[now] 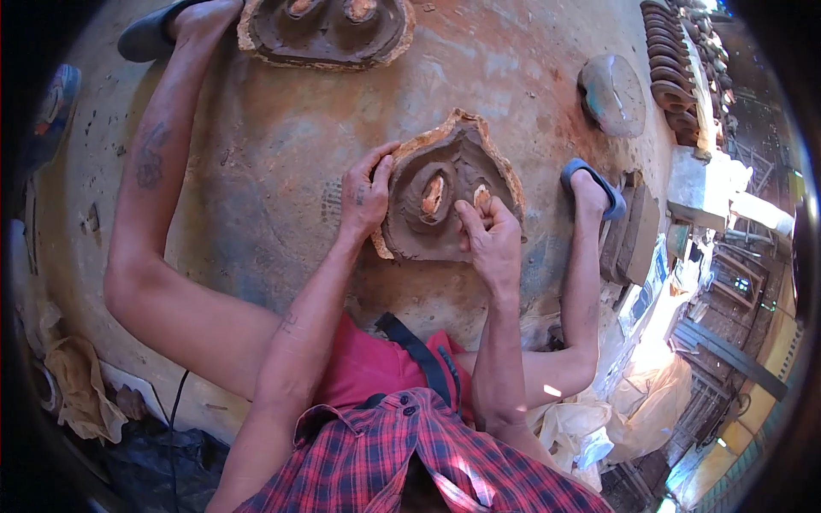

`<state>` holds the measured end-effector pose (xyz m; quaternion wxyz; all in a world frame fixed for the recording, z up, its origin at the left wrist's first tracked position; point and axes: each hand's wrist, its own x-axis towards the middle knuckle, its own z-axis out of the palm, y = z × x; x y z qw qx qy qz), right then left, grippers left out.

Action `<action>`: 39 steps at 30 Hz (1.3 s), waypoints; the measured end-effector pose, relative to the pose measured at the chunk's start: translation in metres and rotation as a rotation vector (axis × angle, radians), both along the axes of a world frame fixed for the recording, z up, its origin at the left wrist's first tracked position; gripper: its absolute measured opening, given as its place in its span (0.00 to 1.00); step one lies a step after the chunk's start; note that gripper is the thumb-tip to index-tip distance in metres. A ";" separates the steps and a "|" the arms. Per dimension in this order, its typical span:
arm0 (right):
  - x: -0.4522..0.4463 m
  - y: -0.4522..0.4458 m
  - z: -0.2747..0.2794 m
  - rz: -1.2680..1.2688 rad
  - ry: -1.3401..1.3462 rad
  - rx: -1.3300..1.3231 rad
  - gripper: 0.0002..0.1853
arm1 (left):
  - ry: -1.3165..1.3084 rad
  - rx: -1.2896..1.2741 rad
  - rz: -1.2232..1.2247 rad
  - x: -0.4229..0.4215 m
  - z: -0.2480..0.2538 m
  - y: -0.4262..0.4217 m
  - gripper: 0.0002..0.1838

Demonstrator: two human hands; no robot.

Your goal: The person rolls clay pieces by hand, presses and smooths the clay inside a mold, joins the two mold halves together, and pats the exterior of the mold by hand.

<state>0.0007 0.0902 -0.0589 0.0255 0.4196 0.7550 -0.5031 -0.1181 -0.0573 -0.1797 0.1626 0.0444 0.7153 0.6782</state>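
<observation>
A mould (pixel 453 235) lined with dark wet clay lies on the floor between my legs. Its rough orange-brown rim rises to a point on the far side. Two oval openings, ringed by raised clay, show orange-brown inside. My left hand (pixel 366 195) grips the mould's left rim, thumb and fingers at the edge. Over the right-hand opening is my right hand (pixel 491 238), its thumb and fingers pinched together at the clay. Whatever sits between those fingertips is hidden. My right hand covers part of that opening and the clay around it.
A second clay-lined mould (pixel 329 53) lies at the top. On the right are a rounded grey clay lump (pixel 613 94), stacked clay slabs (pixel 631 231) beside my sandalled foot, and a row of stacked curved brown pieces (pixel 669 64). Plastic sheeting (pixel 650 398) lies at lower right.
</observation>
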 end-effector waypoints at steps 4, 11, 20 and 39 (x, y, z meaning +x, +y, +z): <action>-0.028 0.000 -0.004 0.063 0.039 -0.052 0.17 | 0.002 0.010 0.012 -0.001 0.000 0.000 0.16; -0.063 -0.007 -0.026 0.419 -0.152 0.360 0.35 | 0.022 0.019 0.012 -0.001 -0.002 0.001 0.16; -0.059 -0.034 -0.012 0.903 -0.368 0.773 0.43 | 0.041 0.015 0.010 -0.002 -0.001 0.000 0.16; 0.006 -0.002 -0.001 1.309 -0.134 0.835 0.30 | 0.043 0.007 -0.018 -0.003 0.000 -0.001 0.16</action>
